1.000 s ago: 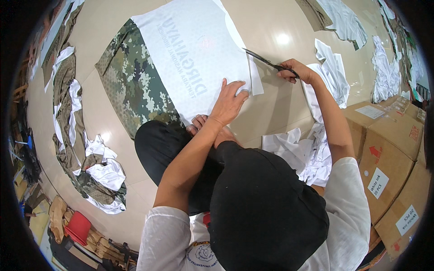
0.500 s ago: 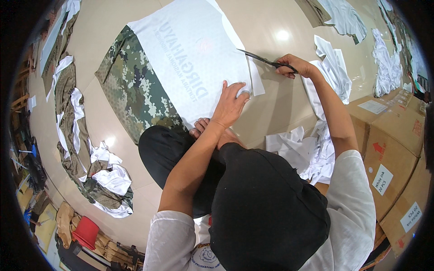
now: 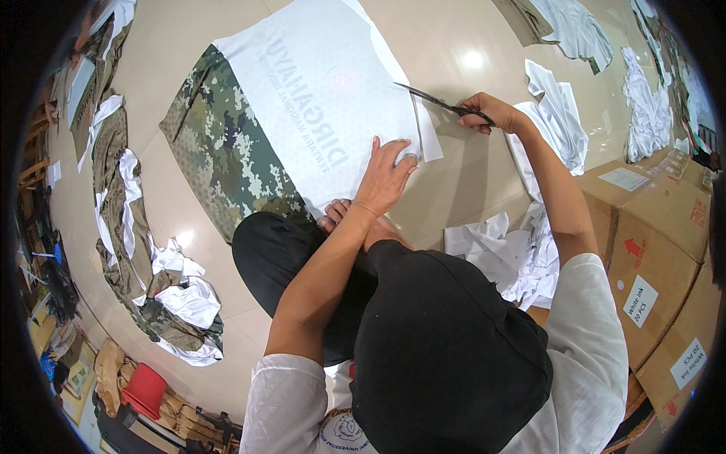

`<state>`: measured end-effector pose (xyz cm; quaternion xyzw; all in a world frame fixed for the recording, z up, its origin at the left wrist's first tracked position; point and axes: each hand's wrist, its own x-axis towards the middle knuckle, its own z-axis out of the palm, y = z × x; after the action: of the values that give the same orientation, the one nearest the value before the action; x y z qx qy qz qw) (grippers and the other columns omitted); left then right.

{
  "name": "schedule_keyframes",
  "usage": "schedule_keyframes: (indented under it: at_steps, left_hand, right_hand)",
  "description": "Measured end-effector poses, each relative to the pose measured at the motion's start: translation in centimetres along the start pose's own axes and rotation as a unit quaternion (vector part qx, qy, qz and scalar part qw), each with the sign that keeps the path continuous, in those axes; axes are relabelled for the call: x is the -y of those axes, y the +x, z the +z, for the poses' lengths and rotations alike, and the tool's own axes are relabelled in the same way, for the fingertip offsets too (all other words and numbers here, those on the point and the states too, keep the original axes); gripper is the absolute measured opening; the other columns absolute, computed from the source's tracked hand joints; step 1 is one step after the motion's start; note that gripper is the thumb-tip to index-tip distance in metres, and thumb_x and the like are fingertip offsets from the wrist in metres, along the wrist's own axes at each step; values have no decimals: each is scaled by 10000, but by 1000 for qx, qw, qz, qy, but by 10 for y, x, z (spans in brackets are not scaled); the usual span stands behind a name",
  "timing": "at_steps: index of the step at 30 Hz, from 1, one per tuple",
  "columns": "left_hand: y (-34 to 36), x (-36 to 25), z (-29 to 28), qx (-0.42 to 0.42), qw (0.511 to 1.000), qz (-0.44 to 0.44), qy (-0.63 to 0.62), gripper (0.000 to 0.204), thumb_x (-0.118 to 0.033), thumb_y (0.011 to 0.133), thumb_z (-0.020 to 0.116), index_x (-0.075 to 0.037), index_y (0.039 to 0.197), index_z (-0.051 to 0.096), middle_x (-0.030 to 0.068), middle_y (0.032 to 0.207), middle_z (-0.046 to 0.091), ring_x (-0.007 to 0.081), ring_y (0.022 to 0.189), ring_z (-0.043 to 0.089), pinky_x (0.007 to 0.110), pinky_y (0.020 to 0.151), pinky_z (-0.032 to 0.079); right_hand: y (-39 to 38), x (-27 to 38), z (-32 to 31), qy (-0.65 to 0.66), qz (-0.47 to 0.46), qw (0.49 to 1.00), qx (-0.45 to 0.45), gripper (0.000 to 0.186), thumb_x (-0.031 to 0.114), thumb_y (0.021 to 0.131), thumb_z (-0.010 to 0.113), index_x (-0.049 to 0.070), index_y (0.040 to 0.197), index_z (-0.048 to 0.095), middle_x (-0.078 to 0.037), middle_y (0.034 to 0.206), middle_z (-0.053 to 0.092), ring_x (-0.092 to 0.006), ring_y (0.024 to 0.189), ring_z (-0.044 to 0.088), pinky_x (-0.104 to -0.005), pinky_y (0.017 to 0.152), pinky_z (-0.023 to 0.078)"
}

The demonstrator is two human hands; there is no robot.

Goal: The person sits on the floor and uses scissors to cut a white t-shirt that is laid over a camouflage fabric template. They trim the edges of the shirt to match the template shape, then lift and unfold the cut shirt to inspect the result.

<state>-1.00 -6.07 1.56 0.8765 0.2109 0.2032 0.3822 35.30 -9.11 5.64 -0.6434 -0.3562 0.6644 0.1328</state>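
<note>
A white cloth panel (image 3: 318, 98) with mirrored lettering showing faintly lies on the floor, a green camouflage section (image 3: 234, 144) along its left side. My left hand (image 3: 389, 170) presses flat on the cloth near its right edge, fingers apart. Black-handled scissors (image 3: 439, 102) are gripped in my right hand (image 3: 484, 113). Their blades point left, with the tips over the cloth's right edge; the blades look nearly closed. Just below the blades, a narrow white strip (image 3: 429, 136) hangs along that edge. My bare toes (image 3: 333, 214) show beside my left forearm, at the cloth's lower end.
White scraps (image 3: 491, 246) lie right of my knees, and more white cloth (image 3: 560, 125) spreads behind my right forearm. Cardboard boxes (image 3: 643, 227) stand close on the right. A row of brown and white cloth pieces (image 3: 128, 204) runs along the left, with a red object (image 3: 144, 390) at lower left.
My right hand and the scissors have shifted slightly left, tips a little further over the cloth's edge. My left hand stays in place.
</note>
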Motion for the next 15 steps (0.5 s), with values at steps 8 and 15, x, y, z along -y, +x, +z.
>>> schedule_keyframes:
  at_steps: [8,15]
  left_hand:
    - [-1,2,1,3,1000,-4,7,166,-140,1027,670,-138,1192,656,129,1433,559,357,1389,543,704,1282,271]
    - [-1,2,1,3,1000,-3,9,170,-144,1023,670,-136,1191,650,131,1437,558,355,1400,537,704,1280,275]
  right_hand:
    - [-2,4,2,-16,0,1000,-1,282,305,942,811,71,862,675,37,664,545,-74,562,517,-270,524,414]
    - [-1,4,1,-10,-1,1000,-1,261,284,950,805,73,860,681,39,668,544,-73,572,510,-274,535,410]
